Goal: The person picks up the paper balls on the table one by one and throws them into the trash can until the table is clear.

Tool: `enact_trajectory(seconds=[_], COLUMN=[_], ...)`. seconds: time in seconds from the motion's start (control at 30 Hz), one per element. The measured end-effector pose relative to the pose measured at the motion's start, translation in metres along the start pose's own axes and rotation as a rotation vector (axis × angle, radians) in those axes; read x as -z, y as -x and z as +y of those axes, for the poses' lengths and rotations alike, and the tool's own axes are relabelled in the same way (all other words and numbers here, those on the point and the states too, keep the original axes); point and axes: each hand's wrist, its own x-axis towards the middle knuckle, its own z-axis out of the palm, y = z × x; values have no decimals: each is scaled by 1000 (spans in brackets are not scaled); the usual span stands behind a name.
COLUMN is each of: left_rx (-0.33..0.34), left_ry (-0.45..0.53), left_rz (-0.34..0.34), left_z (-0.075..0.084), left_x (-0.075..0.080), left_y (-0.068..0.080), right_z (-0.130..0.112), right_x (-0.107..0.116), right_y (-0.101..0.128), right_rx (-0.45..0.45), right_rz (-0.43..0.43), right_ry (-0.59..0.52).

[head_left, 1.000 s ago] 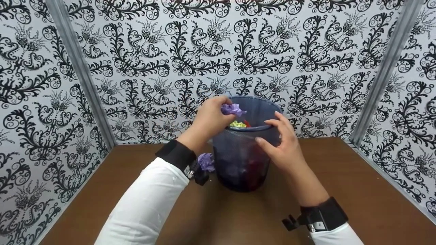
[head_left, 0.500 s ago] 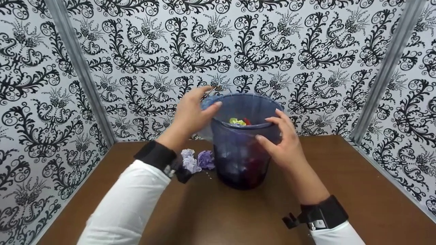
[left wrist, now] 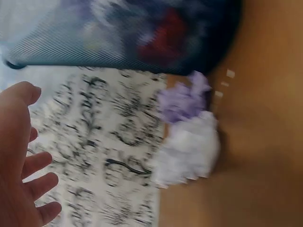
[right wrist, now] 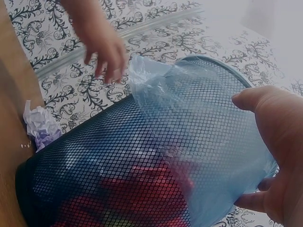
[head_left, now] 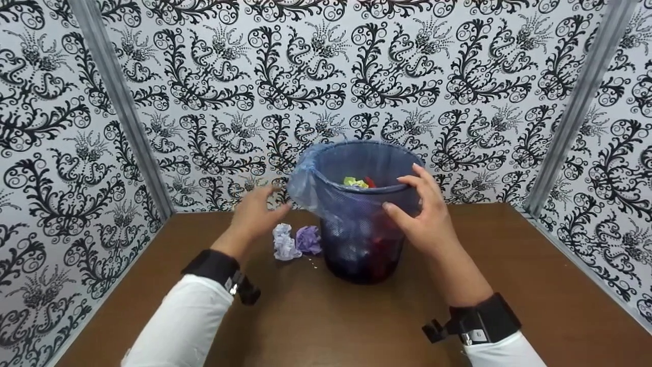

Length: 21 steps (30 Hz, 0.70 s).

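A dark wire mesh bin (head_left: pixel 356 244) stands upright on the table, lined with a clear bluish plastic bag (head_left: pixel 310 188) that hangs loosely over its left rim. Inside show yellow crumpled paper (head_left: pixel 355 182) and a bit of red paper (head_left: pixel 370 182). My right hand (head_left: pixel 430 219) holds the bin's upper right side, fingers at the rim and thumb on the front. To the left of the bin, my left hand (head_left: pixel 254 211) is in the air with nothing in it, its fingers loosely spread in the left wrist view. Near it lie a white crumpled paper ball (head_left: pixel 285 242) and a purple one (head_left: pixel 308 239).
The brown wooden table (head_left: pixel 326 326) meets a patterned back wall (head_left: pixel 326 76) close behind the bin. Side walls with metal corner posts (head_left: pixel 127 112) stand left and right. Tiny paper scraps (head_left: pixel 313 263) lie beside the bin's base.
My left hand pinched a purple paper ball over the bin's mouth; it has let it go and moved left and down. The bag's loose edge and the white ball have come into view. My right hand stays put.
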Motion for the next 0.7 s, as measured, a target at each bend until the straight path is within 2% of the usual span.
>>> enact_trajectory(seconds=[0.17,0.37,0.53,0.7], left_rx=[52,19,-21,-22], left_ry=[11,-82,-123,-126], left_rz=[-74,-140,-164,-158], left_z=[-23,-38,-43,-45], left_x=[-27,-53,-64,-68], left_y=[15,28,36,41], right_z=[1,1,0,1], right_x=[0,0,1,0], right_y=[0,-1,-1,0], right_rx=[-8,-23,-26,-16], right_rz=[-7,-18,-17,-13], right_ry=[-6,3,9,-9])
